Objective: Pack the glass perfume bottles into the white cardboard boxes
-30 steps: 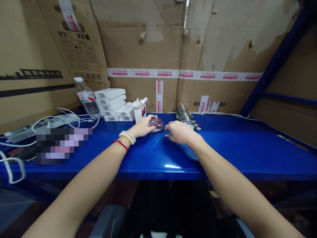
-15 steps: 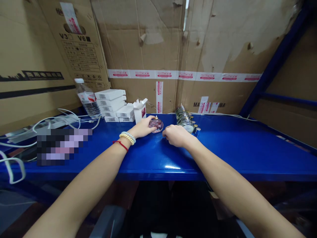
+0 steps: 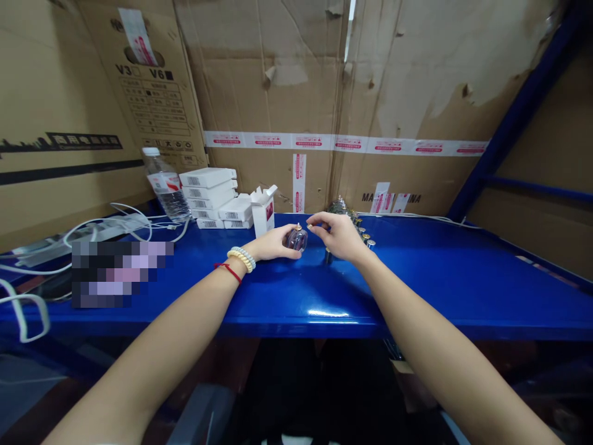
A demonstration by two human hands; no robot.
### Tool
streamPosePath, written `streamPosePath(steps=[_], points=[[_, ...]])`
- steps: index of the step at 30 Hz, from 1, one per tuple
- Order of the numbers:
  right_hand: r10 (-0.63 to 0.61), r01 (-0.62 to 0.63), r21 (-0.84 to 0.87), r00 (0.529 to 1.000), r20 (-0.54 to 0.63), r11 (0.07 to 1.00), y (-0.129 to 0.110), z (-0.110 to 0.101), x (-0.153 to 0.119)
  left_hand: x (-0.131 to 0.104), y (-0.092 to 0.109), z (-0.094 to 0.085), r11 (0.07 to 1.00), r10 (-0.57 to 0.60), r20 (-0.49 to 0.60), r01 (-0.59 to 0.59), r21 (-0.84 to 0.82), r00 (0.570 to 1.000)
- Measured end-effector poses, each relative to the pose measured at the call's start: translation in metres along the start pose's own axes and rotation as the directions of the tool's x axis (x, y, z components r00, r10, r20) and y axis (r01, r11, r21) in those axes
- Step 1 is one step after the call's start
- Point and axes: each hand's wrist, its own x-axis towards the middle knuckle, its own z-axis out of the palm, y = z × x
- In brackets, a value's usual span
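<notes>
My left hand is closed round a small rounded glass bottle with a gold nozzle on top, held tilted just above the blue table. Right of the nozzle, my right hand pinches a tiny gold-coloured piece between thumb and fingertips. Below that hand a small dark cap stands on the table. Several similar glass bottles are lined up behind my right hand, partly hidden by it, with small round caps along their right side.
An open white box stands behind my left hand. Stacked white boxes and a water bottle are at the back left. White cables and a pixelated item lie left. Cardboard backs the table.
My right hand has risen from the table to beside the nozzle, uncovering the dark cap. My left hand has tilted the glass bottle and shifted it slightly right.
</notes>
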Motion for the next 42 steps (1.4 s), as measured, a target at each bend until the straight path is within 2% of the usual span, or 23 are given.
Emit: streamPosePath(steps=[2, 4, 9, 15, 21, 42], points=[[0.029, -0.028, 0.014, 0.999, -0.024, 1.0, 0.001, 0.002, 0.0, -0.001, 0.002, 0.001, 0.995, 0.016, 0.049, -0.011, -0.098, 0.999], [0.049, -0.048, 0.031, 0.998, -0.032, 0.998, 0.002, 0.004, 0.0, -0.002, 0.006, 0.003, 0.996, 0.02, 0.06, -0.015, -0.091, 0.998], [0.053, -0.051, 0.08, 0.998, -0.02, 0.995, 0.004, 0.005, -0.001, -0.005, 0.022, 0.007, 0.976, 0.021, -0.014, -0.017, 0.219, 1.0], [0.021, -0.022, 0.042, 0.999, 0.031, 0.999, 0.004, 0.004, 0.0, -0.001, 0.023, 0.011, 0.934, 0.076, -0.074, -0.045, 0.356, 0.994], [-0.021, 0.02, 0.008, 0.998, 0.067, 1.0, 0.007, 0.003, 0.0, -0.001, 0.02, 0.012, 0.93, 0.084, -0.074, -0.052, 0.363, 0.994], [0.039, -0.033, -0.101, 0.997, 0.061, 0.994, 0.0, -0.005, 0.0, -0.001, 0.023, 0.011, 0.924, 0.08, -0.07, -0.048, 0.379, 0.994]])
